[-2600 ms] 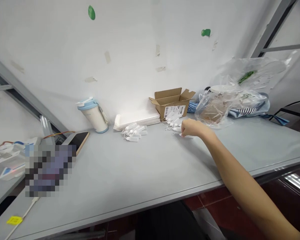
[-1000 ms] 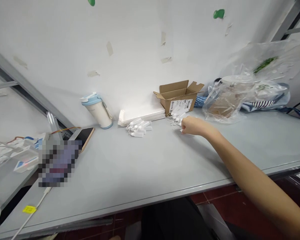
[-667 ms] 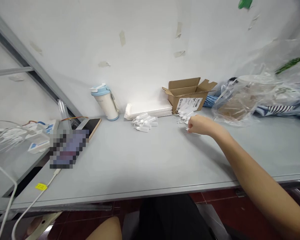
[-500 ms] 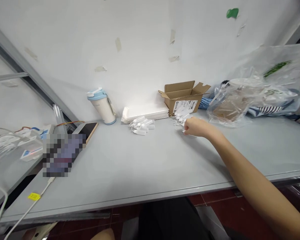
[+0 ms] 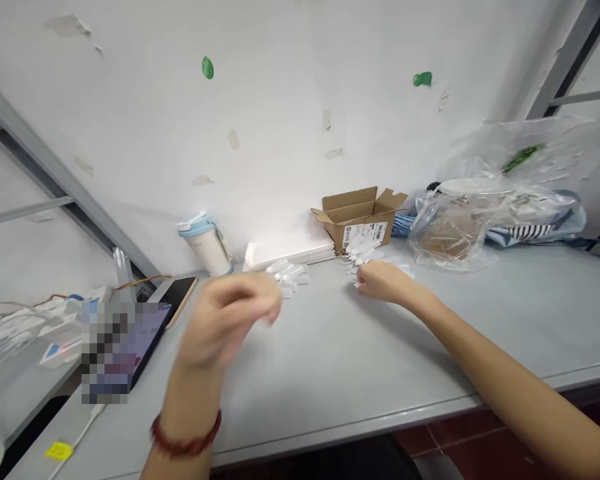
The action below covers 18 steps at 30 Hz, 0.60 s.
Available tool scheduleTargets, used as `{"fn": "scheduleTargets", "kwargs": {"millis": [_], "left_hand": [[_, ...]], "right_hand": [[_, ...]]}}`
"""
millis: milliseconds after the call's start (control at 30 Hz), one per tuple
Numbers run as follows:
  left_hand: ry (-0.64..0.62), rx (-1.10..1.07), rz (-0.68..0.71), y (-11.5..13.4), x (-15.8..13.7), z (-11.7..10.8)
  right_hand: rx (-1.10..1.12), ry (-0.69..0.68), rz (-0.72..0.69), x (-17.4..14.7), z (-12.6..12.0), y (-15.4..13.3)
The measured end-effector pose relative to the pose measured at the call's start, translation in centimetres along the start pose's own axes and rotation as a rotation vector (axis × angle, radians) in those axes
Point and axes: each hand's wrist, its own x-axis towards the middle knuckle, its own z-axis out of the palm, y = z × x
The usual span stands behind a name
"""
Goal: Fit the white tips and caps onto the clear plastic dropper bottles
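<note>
My right hand (image 5: 383, 280) is closed at the near side of a heap of small white tag-like pieces with thin strings (image 5: 363, 252). Its fingertips are curled down over this heap, and what they grip, if anything, is hidden. My left hand (image 5: 235, 310) hangs above the table, smeared by motion, with its fingers bent. Behind it lies a second heap of similar small whitish pieces (image 5: 295, 272), partly covered by the hand. A red bracelet (image 5: 187, 440) circles my left wrist.
An open cardboard box (image 5: 363, 220) and a stack of white sheets (image 5: 293, 253) stand along the wall. A blue-lidded cup (image 5: 207, 247), a phone (image 5: 179, 293) and a tablet-like device (image 5: 147, 340) are at left. Clear plastic bags (image 5: 460, 220) lie at right on the grey table (image 5: 325, 373).
My left hand has come into view and risen over the table's left-middle part. My right hand stays by the right heap. The camera view has shifted.
</note>
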Motion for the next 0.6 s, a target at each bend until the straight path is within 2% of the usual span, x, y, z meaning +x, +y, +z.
{"fn": "scheduleTargets", "kwargs": {"millis": [133,267,433,600], "left_hand": [[-0.053,-0.091,-0.206,-3.7,3.5,2.9],[-0.015,-0.153,-0.254,-6.1,4.2,3.7],[-0.035,-0.183,-0.234,-5.7,3.0,3.0],[-0.059,-0.189,-0.21,-5.2,2.8,3.1]], "right_hand": [[0.119,0.148,-0.123,-0.1,0.4,-1.4],[0.221,0.302,-0.279,-0.3,0.9,-2.6],[0.293,0.431,-0.35,-0.7,1.3,-3.1],[0.313,0.463,-0.375,-0.8,1.3,-3.2]]}}
